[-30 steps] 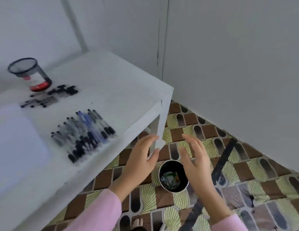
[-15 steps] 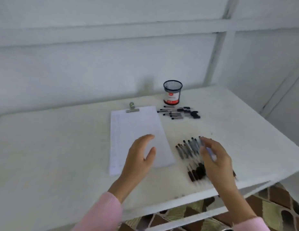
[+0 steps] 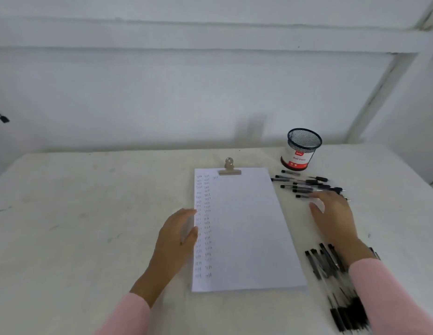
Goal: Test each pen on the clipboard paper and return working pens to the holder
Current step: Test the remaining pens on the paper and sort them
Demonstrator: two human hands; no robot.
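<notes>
Left hand (image 3: 176, 240): fingers (image 3: 184, 215) loose, at paper's (image 3: 244, 228) left edge.
Right hand (image 3: 333, 216): fingers spread, holding nothing, beside far pens (image 3: 304, 183).
Holder (image 3: 301, 149): far right.

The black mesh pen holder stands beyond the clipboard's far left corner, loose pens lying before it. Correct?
No: the head view shows the black mesh pen holder beyond the far right corner of the white-papered clipboard, loose black pens lying before it.

Your clipboard paper (image 3: 246, 228) lies flat with tally marks down its left side, the black mesh holder (image 3: 302, 147) stands upright beyond its top right corner, a cluster of pens (image 3: 303, 186) just below it, a row of pens (image 3: 327, 267) lower right.
</notes>
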